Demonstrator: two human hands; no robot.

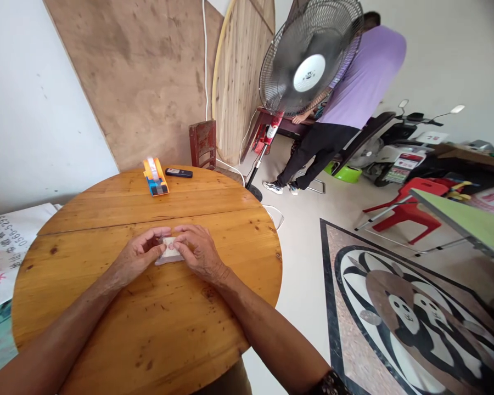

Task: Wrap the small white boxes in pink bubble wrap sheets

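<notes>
Packet, white: at round wooden table. Left hand at 9 o'clock and right hand at 3 o'clock grip its ends, fingers curled, slightly parted. Tape dispenser: near 12 o'clock.

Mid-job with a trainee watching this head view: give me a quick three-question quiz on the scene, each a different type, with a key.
1. True or false: the left hand and the right hand are both at the small whitish item on the wooden table.
2. Short answer: what lies on the table just to the right of the orange-and-blue tape dispenser in the picture?
3. Multiple choice: what colour is the shirt of the person standing behind the fan?
A) red
B) purple
C) green

Key:
1. True
2. A dark handheld device
3. B
</notes>
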